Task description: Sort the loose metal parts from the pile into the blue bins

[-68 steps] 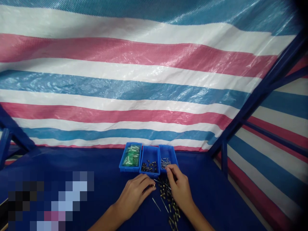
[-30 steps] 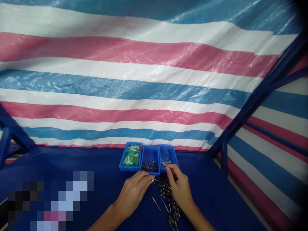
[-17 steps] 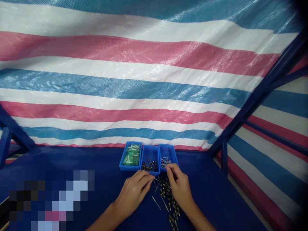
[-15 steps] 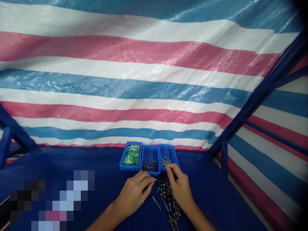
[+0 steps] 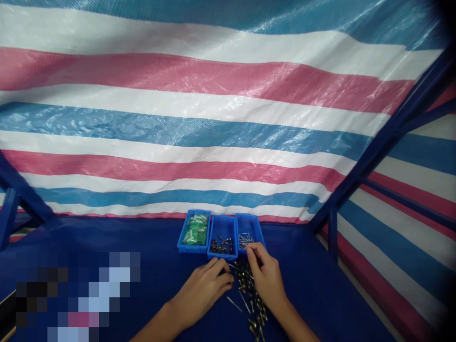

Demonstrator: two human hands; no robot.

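On a blue-covered workbench [image 5: 107, 237] under a striped tarpaulin [image 5: 213, 109], a person's left hand [image 5: 208, 289] is curling its fingertips onto a scatter of small metal pieces [image 5: 251, 304]; whether it is gripping any cannot be told. The right hand [image 5: 266, 280] is pinching thumb and forefinger together at the front of the right-hand bin [image 5: 247, 222] of pins, its catch too small to see. One loose needle [image 5: 234, 304] is lying flat between the wrists, its long axis running diagonally from far left to near right.
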